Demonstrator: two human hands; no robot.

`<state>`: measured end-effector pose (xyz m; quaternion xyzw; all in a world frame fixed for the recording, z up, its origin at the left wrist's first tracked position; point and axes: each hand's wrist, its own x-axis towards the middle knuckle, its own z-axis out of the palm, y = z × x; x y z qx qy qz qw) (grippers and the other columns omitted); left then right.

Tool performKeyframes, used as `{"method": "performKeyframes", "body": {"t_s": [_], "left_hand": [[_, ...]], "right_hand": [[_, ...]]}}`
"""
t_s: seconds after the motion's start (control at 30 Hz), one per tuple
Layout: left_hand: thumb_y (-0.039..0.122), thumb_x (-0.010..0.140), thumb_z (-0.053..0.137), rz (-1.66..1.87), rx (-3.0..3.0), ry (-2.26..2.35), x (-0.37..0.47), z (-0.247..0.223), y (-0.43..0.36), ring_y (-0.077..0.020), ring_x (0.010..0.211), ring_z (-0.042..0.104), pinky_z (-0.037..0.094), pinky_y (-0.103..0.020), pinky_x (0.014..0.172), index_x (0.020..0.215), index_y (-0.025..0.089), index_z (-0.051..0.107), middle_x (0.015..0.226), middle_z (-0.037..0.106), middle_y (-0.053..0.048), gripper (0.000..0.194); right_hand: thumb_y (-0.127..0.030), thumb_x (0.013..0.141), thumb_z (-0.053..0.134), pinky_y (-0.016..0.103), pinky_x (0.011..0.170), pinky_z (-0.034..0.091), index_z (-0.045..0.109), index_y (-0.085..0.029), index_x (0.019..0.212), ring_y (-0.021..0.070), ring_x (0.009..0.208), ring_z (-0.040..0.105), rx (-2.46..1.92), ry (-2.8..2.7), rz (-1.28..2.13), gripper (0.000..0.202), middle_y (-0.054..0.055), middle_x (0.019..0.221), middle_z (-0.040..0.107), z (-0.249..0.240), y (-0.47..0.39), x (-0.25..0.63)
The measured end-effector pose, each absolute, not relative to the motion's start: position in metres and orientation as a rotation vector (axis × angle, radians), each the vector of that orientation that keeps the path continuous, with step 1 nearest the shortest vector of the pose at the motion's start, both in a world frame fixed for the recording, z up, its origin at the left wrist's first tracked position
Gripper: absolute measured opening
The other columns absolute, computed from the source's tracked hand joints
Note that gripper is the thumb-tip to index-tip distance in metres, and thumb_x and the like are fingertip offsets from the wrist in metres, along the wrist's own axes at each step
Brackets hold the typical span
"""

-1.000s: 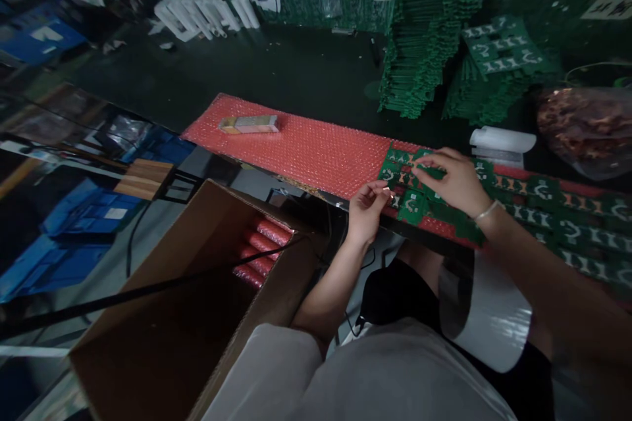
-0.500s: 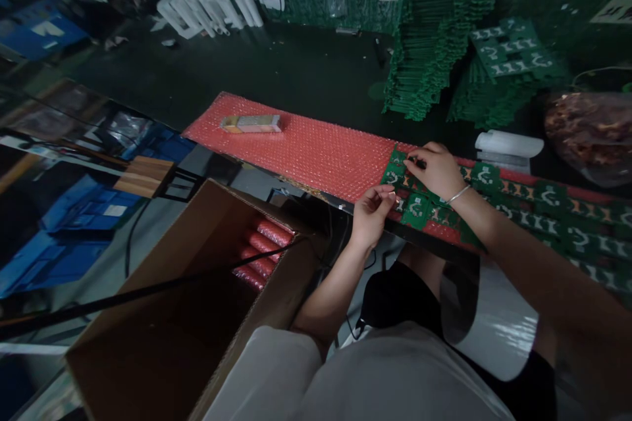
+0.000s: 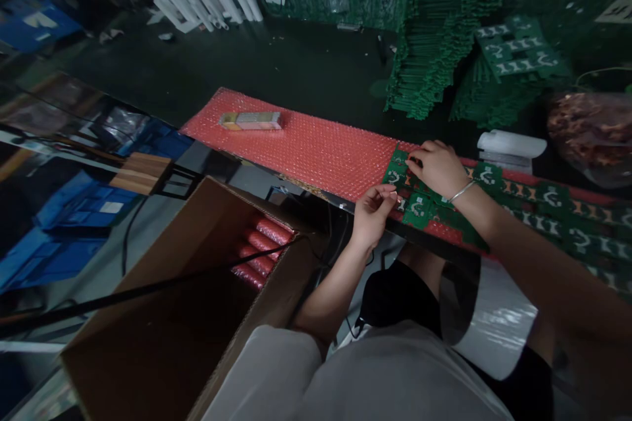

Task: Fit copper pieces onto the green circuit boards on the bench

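Observation:
Green circuit boards [image 3: 419, 208] lie in rows on a long strip of pink bubble wrap [image 3: 330, 148] along the bench's front edge. At the left end of these boards, my left hand [image 3: 372, 214] is closed in a pinch by the near corner. Something small and pale shows at its fingertips, too small to name. My right hand [image 3: 437, 170], with a bracelet [image 3: 463, 191] at the wrist, reaches over the boards from the right. Its thumb and fingers are curled together at the far part of the end board, and whatever is between them is hidden.
A utility knife-like tool [image 3: 251, 120] rests on the wrap's left part. Tall stacks of green boards [image 3: 434, 33] stand behind, with a bag of copper-coloured parts [image 3: 592, 135] at right. Below left, an open cardboard box [image 3: 162, 263] holds pink bubble-wrapped rolls [image 3: 269, 233].
The whole view has shifted slightly. Both hands stay at almost the same spots on the boards, with the right fingers altered only a little.

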<state>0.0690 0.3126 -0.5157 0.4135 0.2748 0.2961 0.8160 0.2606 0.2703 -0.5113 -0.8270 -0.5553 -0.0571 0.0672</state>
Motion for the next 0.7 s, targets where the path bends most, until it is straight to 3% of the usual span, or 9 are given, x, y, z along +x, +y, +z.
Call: {"method": "performKeyframes", "body": {"t_s": [0.7], "left_hand": [[0.039, 0.067, 0.085, 0.626, 0.871, 0.587, 0.068, -0.517, 0.314, -0.0105, 0.073, 0.062, 0.050, -0.022, 0.071, 0.089, 0.017, 0.070, 0.076, 0.065, 0.000, 0.034]], "right_hand": [[-0.027, 0.097, 0.040, 0.037, 0.075, 0.032, 0.072, -0.013, 0.094, 0.0282, 0.099, 0.048, -2.630, -1.898, -0.147, 0.036, 0.015, 0.101, 0.063, -0.493, 0.277, 0.253]]}}
